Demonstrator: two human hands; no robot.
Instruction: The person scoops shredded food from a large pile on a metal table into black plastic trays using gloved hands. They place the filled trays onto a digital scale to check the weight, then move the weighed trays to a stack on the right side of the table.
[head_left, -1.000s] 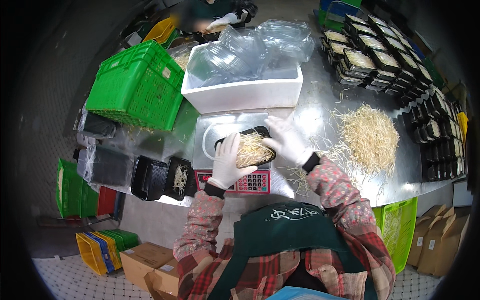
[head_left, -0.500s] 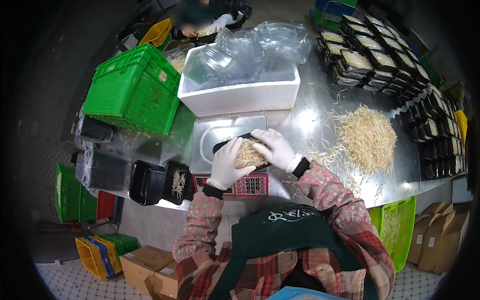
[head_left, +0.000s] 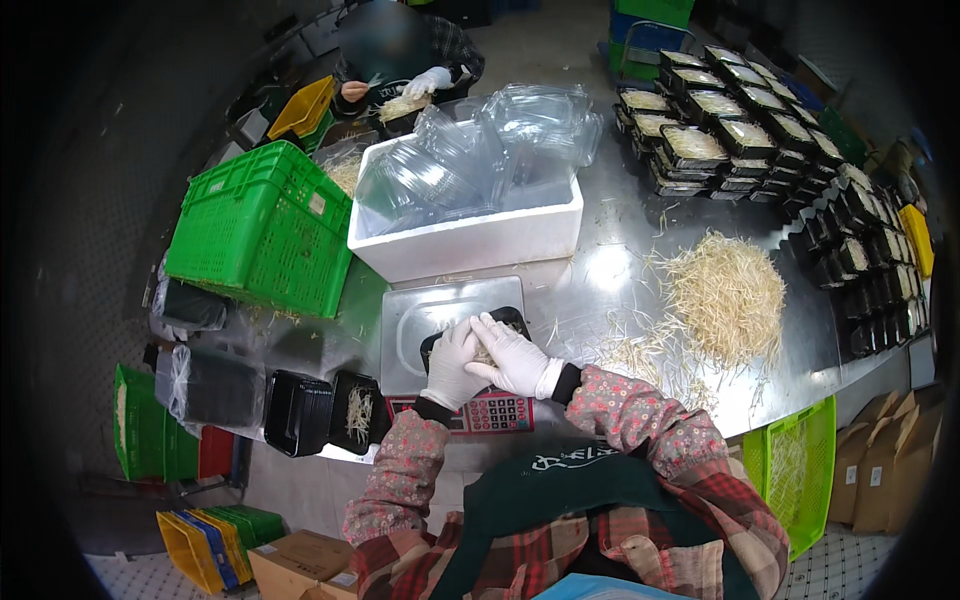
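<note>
A black plastic tray [head_left: 510, 317] sits on the metal plate [head_left: 405, 310] of a red-framed weighing scale. In it are pale bean sprouts [head_left: 482, 355], mostly hidden under my gloved hands. My left hand [head_left: 453, 368] cups the sprouts from the left with its fingers held together. Slanting in from the right, my right hand [head_left: 518, 362] closes over the sprouts, its fingertips meeting those of my left. Below my wrists shows the scale's keypad [head_left: 497, 412]. To the right lies a loose heap of bean sprouts [head_left: 728, 300].
Beyond the scale stands a white foam box [head_left: 465, 246] of clear lids [head_left: 430, 165]. A green crate [head_left: 262, 225] is left of it. Empty black trays [head_left: 298, 410] stand near left; filled trays [head_left: 745, 135] are stacked far right. Across the table, a co-worker's gloved hand [head_left: 428, 82] touches sprouts.
My hands have moved from the tray's sides inward over the sprouts, and their fingertips now meet. The whole view has shifted, so the table sits lower in the picture.
</note>
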